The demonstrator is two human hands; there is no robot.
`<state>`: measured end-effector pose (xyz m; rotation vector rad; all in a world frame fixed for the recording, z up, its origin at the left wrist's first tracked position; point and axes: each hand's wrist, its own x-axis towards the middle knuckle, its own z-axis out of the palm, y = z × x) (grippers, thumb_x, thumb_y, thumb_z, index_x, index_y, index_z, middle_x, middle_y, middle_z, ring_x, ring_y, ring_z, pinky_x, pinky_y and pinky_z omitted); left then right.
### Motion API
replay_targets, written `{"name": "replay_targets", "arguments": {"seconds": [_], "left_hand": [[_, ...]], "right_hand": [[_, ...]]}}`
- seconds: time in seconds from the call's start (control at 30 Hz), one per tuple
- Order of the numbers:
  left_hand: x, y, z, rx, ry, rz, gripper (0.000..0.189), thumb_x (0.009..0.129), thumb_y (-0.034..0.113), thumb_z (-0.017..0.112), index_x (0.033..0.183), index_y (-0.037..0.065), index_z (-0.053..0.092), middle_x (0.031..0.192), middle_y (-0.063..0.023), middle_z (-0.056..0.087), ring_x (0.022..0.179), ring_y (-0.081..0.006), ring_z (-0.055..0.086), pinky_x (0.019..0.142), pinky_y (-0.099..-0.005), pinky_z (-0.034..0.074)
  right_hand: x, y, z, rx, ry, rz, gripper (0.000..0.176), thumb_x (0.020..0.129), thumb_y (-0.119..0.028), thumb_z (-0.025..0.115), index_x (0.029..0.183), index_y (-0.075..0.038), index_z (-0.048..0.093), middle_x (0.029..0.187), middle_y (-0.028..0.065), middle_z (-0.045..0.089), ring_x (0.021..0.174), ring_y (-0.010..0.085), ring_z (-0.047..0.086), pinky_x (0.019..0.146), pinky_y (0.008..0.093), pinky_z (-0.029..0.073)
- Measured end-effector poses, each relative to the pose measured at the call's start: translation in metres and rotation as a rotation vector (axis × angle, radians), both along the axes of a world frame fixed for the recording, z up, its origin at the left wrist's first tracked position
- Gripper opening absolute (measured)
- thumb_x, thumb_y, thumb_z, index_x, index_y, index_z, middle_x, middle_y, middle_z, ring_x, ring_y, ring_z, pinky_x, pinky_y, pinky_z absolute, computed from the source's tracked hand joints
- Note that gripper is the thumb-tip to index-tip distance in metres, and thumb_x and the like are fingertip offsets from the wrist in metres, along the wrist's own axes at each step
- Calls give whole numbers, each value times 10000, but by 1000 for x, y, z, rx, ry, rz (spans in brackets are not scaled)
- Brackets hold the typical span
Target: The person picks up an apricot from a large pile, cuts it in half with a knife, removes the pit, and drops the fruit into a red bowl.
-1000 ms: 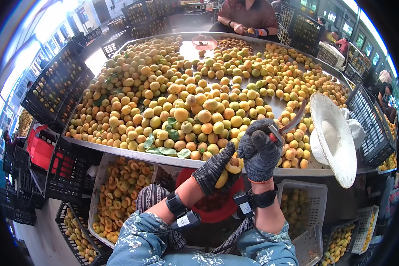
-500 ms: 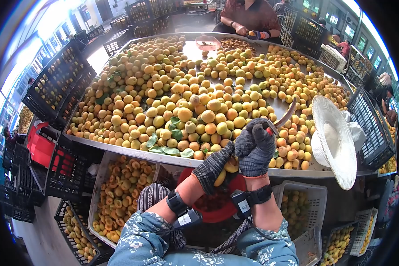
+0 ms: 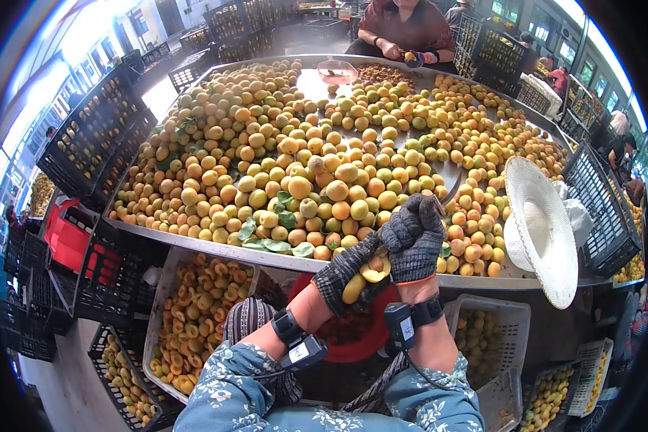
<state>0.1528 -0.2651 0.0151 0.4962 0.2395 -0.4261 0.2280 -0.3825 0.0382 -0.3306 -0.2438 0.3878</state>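
Note:
My gloved left hand [image 3: 344, 275] is closed around an apricot [image 3: 375, 268] that lies opened, with a cut face showing. A second apricot piece [image 3: 353, 289] sticks out below it in the same hand. My gloved right hand [image 3: 415, 241] grips a knife with a curved blade [image 3: 453, 189] pointing up and away; the fingers hide most of its handle. Both hands meet at the table's near edge. Beneath them stands a red bucket [image 3: 371, 344], partly covered by my arms.
Whole apricots [image 3: 266, 165] cover much of the metal table [image 3: 194, 236]. A straw hat [image 3: 543, 223] lies at its right edge. To the left below is a crate of apricot halves [image 3: 201, 309]; another crate [image 3: 515, 324] stands right. Across the table sits a person [image 3: 403, 29].
The apricot in my left hand now shows its opened cut face. My right hand has turned slightly, and the curved blade has shifted left, its handle more hidden.

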Motion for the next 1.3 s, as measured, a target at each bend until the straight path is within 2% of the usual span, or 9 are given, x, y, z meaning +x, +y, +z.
{"name": "replay_targets", "arguments": {"seconds": [0.43,0.53,0.7,0.83,0.9,1.0,1.07,1.2,1.3], "left_hand": [[3,11,-7,-116,-321,-315,387,905,457,534,1018,87,545,692,-26,557,480,-108,504,345,-210,345],[9,5,21,149,1,192,340,911,403,554,983,71,550,677,-14,555,460,-114,504,336,-229,346],[25,30,-7,354,-243,261,281,911,355,571,993,86,571,773,-27,584,653,-115,562,524,-239,456],[37,39,-31,634,-420,388,208,911,298,579,981,103,589,844,-30,588,759,-125,560,661,-280,485],[40,40,-32,446,-234,344,183,916,281,574,962,105,591,829,-15,582,727,-125,549,631,-271,479],[33,46,-22,588,-305,305,271,933,329,538,998,75,604,904,-66,627,791,-156,594,711,-301,504],[18,39,9,35,-89,156,286,912,363,571,1016,97,559,886,-64,620,777,-198,611,654,-349,530],[16,44,12,-242,14,240,252,894,342,615,984,114,557,838,-36,607,696,-162,606,558,-285,523],[8,73,24,-35,-127,246,259,893,343,616,946,95,566,818,-20,600,689,-138,597,523,-236,506]], "right_hand": [[3,-10,1,219,1,94,280,924,-381,537,957,-111,605,569,-70,299,445,73,294,385,248,277],[-1,-20,11,-243,-117,-105,244,900,-308,594,954,-71,616,549,-58,403,419,58,360,376,218,293],[-18,6,2,-1065,-510,-224,229,755,-94,717,959,-13,648,711,-15,599,623,54,537,555,218,459],[-28,16,9,-1338,-706,-332,279,731,-63,690,1002,-27,635,725,43,633,644,114,580,613,275,481],[-28,21,3,-1373,-925,-487,245,732,-58,678,968,-16,628,737,88,643,646,182,608,617,305,488],[-33,27,4,-1361,-964,-561,209,732,-54,677,930,-17,621,749,112,639,669,225,626,626,326,491],[-37,28,0,-1366,-1013,-662,197,733,-58,682,914,-16,617,748,112,636,675,221,629,628,328,492],[-33,22,-3,-736,-98,-239,68,807,-94,670,834,-72,611,699,3,567,508,67,506,429,208,408],[-14,2,-3,-378,12,45,79,760,-83,666,802,-69,600,638,-4,548,441,50,456,392,191,361]]}}
